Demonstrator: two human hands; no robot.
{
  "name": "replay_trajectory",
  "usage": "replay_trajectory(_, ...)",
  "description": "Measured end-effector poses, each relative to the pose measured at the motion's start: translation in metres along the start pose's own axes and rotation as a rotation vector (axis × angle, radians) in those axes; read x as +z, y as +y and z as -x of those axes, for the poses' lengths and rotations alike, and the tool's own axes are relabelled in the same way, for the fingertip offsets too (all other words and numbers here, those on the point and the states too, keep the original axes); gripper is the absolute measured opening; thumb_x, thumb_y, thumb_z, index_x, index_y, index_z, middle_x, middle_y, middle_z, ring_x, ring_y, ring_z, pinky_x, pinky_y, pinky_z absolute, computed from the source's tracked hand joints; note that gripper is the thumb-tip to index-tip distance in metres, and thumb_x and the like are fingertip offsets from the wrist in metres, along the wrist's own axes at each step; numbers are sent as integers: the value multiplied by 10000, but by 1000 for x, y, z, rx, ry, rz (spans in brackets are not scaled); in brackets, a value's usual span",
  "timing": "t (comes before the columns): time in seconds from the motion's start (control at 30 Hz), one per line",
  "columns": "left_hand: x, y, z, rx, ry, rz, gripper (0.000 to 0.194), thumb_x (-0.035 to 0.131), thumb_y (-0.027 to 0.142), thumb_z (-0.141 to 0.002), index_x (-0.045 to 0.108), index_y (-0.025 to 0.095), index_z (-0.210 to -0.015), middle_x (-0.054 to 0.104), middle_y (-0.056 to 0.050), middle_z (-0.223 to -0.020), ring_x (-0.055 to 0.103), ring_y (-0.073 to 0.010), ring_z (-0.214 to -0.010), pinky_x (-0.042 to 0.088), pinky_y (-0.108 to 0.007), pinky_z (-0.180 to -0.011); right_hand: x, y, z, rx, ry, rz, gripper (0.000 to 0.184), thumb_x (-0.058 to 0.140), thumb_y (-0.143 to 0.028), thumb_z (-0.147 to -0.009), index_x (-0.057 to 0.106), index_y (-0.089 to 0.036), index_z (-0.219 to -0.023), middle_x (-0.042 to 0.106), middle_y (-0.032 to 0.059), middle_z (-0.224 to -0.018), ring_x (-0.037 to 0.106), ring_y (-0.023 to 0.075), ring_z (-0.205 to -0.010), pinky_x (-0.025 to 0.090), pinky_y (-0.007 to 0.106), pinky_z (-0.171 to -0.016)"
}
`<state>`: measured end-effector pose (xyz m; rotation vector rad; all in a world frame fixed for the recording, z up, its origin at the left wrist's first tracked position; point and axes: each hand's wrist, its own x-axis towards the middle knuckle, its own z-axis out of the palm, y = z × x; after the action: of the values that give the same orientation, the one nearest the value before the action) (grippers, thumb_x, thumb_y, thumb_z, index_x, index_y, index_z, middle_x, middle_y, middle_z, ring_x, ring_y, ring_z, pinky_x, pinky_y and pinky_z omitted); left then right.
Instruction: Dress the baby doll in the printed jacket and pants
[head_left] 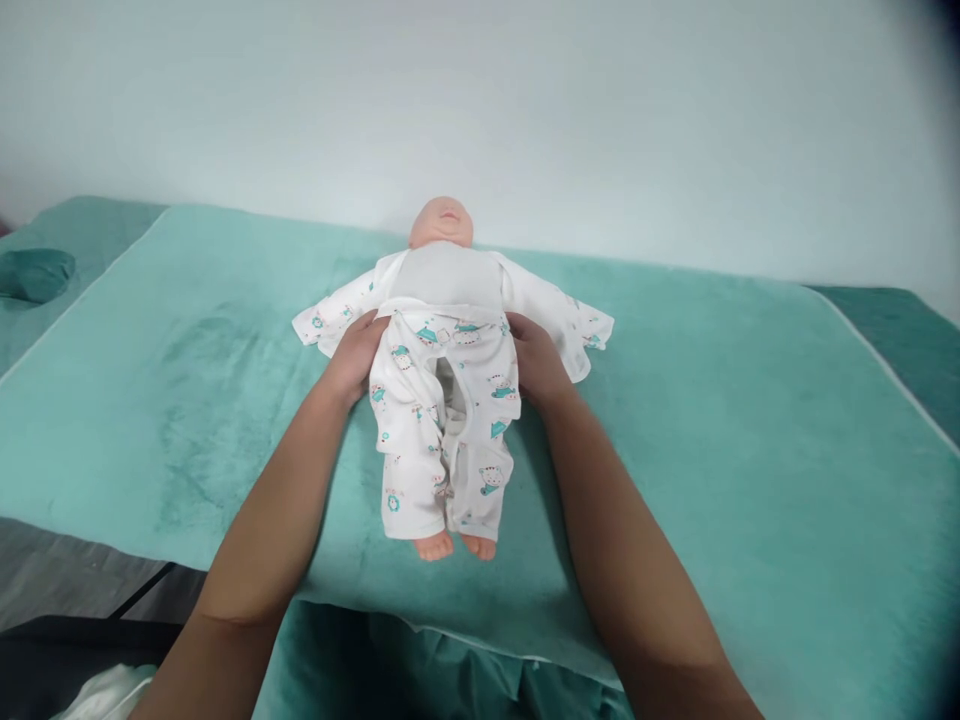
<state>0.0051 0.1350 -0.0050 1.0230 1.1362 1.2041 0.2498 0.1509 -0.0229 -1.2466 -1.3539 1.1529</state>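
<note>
A baby doll lies on its back, head toward the wall and bare feet toward me. It wears white printed baby pants with an opening at the crotch. A matching long-sleeved baby shirt is spread out at both sides, and the grey-white torso shows between its halves. My left hand grips the pants at the waist on the left side. On the opposite side, my right hand is closed at the waistband too. The fingertips of both hands are partly hidden by cloth.
A teal plush cover is laid over the table, which stands against a white wall. At far left is a dark green rounded object. A black surface with white cloth on it is at lower left, above grey floor.
</note>
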Motion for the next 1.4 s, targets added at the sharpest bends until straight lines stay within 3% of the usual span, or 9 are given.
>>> replay_trajectory(0.23, 6, -5, -1, 8, 105, 139, 270, 793, 333, -745, 638, 189, -914, 732, -39, -895, 712, -242, -918, 555, -341, -782, 7, -14, 5, -158, -2, 78, 350, 755, -480, -800, 770, -230, -1044, 790, 66, -1077, 676, 305, -1080, 542, 455, -995)
replay_trajectory(0.4, 8, -5, -1, -14, 86, 183, 334, 788, 334, -754, 657, 192, -1028, 713, -30, -935, 698, -211, -864, 562, -336, -790, 10, -15, 5, -180, 27, 42, 368, 731, -493, -805, 757, -219, -1048, 797, 57, -1078, 700, 273, -1016, 560, 440, -957)
replay_trajectory(0.5, 8, -3, -1, 26, 126, 128, 217, 749, 302, -781, 641, 203, -941, 661, 0, -850, 642, -165, -762, 526, -293, -708, 8, -11, 2, -168, 41, 19, 321, 710, -476, -816, 756, -223, -1008, 801, 54, -1041, 711, 269, -989, 571, 436, -923)
replay_trajectory(0.7, -2, -10, -8, 386, 193, -223, 128, 669, 239, -855, 641, 233, -980, 662, -2, -920, 621, -145, -852, 510, -272, -794, 2, 4, -1, -154, 173, 222, 297, 718, -398, -789, 727, -207, -1017, 790, 75, -989, 719, 272, -933, 580, 438, -869)
replay_trajectory(0.83, -10, -14, -13, 581, 142, -428, 143, 624, 307, -932, 654, 241, -1055, 674, -45, -1078, 643, -175, -991, 536, -319, -895, -1, 9, 4, -344, 321, 409, 297, 612, -301, -851, 682, -255, -1135, 761, 77, -1112, 704, 244, -1020, 580, 417, -906)
replay_trajectory(0.97, -10, -9, -15, 698, 142, -624, 155, 565, 349, -984, 647, 236, -1049, 689, -56, -1101, 645, -197, -1043, 518, -338, -928, -3, 6, 6, -488, 306, 462, 276, 541, -240, -890, 715, -268, -1101, 762, 63, -1087, 703, 229, -1008, 574, 399, -900)
replay_trajectory(1.13, -2, 2, -29, 580, 253, -751, 183, 495, 379, -1029, 584, 239, -950, 648, -1, -809, 597, -177, -772, 436, -314, -757, -2, 0, -8, -327, 304, 254, 181, 620, -294, -858, 752, -228, -963, 761, 26, -892, 679, 200, -837, 553, 360, -801)
replay_trajectory(1.3, 2, 0, -54, 448, 307, -677, 174, 517, 331, -1013, 544, 241, -867, 622, 6, -781, 572, -181, -766, 407, -316, -745, 2, 2, -29, -108, 222, -78, 148, 707, -308, -774, 723, -217, -889, 686, -18, -778, 573, 139, -681, 465, 280, -629)
replay_trajectory(1.4, 2, -4, -57, 446, 266, -628, 179, 541, 347, -1001, 555, 240, -858, 617, 9, -785, 570, -175, -769, 432, -313, -754, 1, 4, -34, -88, 159, -89, 152, 712, -309, -774, 697, -224, -899, 649, -30, -757, 534, 129, -650, 429, 264, -587)
